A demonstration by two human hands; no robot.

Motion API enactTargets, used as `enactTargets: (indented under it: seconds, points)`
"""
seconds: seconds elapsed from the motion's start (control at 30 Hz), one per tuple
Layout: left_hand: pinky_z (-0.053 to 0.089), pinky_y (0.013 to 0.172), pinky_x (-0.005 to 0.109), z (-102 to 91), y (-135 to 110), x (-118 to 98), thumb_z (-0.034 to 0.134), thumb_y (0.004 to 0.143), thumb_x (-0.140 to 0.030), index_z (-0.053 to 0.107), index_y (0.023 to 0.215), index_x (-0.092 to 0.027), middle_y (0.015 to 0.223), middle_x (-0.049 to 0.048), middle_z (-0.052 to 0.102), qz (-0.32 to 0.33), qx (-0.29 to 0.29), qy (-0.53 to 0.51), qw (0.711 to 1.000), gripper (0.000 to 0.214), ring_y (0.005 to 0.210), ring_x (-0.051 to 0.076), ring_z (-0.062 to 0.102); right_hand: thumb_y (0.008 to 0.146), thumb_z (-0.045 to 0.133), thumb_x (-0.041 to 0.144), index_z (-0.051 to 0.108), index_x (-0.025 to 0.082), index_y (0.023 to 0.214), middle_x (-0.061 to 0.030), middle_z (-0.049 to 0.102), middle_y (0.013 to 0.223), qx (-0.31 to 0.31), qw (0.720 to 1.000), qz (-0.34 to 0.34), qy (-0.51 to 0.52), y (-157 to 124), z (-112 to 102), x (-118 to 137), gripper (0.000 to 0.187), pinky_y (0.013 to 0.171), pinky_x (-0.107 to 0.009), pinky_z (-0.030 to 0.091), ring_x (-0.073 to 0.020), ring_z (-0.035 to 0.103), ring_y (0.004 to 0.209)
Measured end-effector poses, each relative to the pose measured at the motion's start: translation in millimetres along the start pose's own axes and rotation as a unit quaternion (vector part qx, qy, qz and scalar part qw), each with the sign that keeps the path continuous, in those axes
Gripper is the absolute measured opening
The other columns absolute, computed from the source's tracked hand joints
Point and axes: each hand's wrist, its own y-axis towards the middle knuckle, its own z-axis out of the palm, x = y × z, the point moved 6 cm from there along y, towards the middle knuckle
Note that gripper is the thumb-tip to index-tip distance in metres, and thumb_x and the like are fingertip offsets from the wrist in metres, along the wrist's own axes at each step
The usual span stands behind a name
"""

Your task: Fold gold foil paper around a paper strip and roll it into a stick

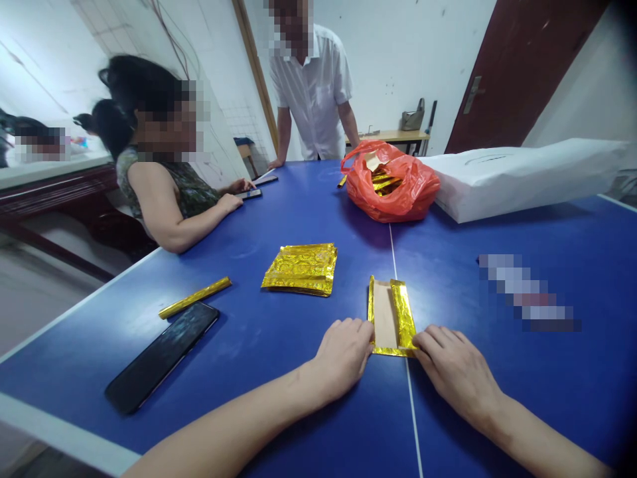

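A sheet of gold foil paper [391, 317] lies on the blue table [279, 345] with both long sides folded inward, its tan back showing in the middle. My left hand [343, 355] has its fingers curled against the sheet's near left corner. My right hand [455, 368] presses its fingertips on the near right corner. A stack of flat gold sheets [301, 267] lies to the left, beyond my left hand. A rolled gold stick [195, 297] rests further left.
A black phone [162, 355] lies by the table's left edge. An orange plastic bag [391, 180] holding gold paper and a white bag [522, 176] sit at the far side. One person [169, 179] sits at the left with a phone; another [311, 93] stands at the far end.
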Motion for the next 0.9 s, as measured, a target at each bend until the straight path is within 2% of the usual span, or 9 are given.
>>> enactTargets:
  seconds: [0.07, 0.23, 0.37, 0.63, 0.9]
  points:
    - [0.038, 0.067, 0.031, -0.3, -1, -3, 0.042, 0.086, -0.019, 0.049, 0.090, -0.017, 0.086, 0.0040, 0.056, 0.022, -0.010, 0.024, 0.999, 0.008, 0.077, 0.019, 0.049, 0.084, 0.041, 0.013, 0.058, 0.020, 0.077, -0.0030, 0.054, 0.070, -0.009, 1.000, -0.017, -0.004, 0, -3, 3, 0.020, 0.061, -0.030, 0.035, -0.0178, 0.049, 0.065]
    - [0.036, 0.064, 0.030, -2.9, -9, -19, 0.038, 0.089, -0.016, 0.050, 0.097, -0.019, 0.085, 0.0038, 0.051, 0.134, -0.073, 0.074, 0.986, 0.015, 0.076, 0.018, 0.045, 0.082, 0.035, 0.004, 0.059, 0.023, 0.106, -0.0074, 0.057, 0.081, -0.057, 0.992, -0.110, -0.008, -2, -14, 17, 0.039, 0.067, -0.033, 0.038, -0.0194, 0.050, 0.072]
    - [0.036, 0.062, 0.030, -1.6, -15, -28, 0.039, 0.089, -0.017, 0.051, 0.095, -0.015, 0.082, 0.0045, 0.051, 0.189, -0.079, 0.103, 0.973, 0.014, 0.074, 0.018, 0.045, 0.084, 0.034, 0.005, 0.058, 0.024, 0.109, -0.0073, 0.057, 0.079, -0.038, 0.987, -0.154, 0.012, -2, -14, 24, 0.040, 0.067, -0.034, 0.040, -0.0194, 0.050, 0.072]
    - [0.034, 0.061, 0.032, -3.9, -25, -42, 0.042, 0.085, -0.012, 0.056, 0.092, -0.011, 0.084, 0.0060, 0.052, 0.211, -0.044, 0.153, 0.964, 0.015, 0.075, 0.019, 0.045, 0.079, 0.039, 0.004, 0.060, 0.022, 0.106, -0.0062, 0.056, 0.076, -0.016, 0.988, -0.152, 0.028, -3, -10, 24, 0.039, 0.065, -0.033, 0.040, -0.0191, 0.047, 0.070]
    - [0.033, 0.064, 0.033, -0.3, -29, -43, 0.040, 0.085, -0.012, 0.057, 0.092, -0.011, 0.087, 0.0075, 0.053, 0.196, -0.032, 0.168, 0.966, 0.018, 0.077, 0.019, 0.045, 0.076, 0.041, 0.003, 0.062, 0.021, 0.102, -0.0056, 0.056, 0.076, -0.016, 0.990, -0.138, 0.032, -7, -12, 14, 0.038, 0.067, -0.032, 0.039, -0.0185, 0.048, 0.071]
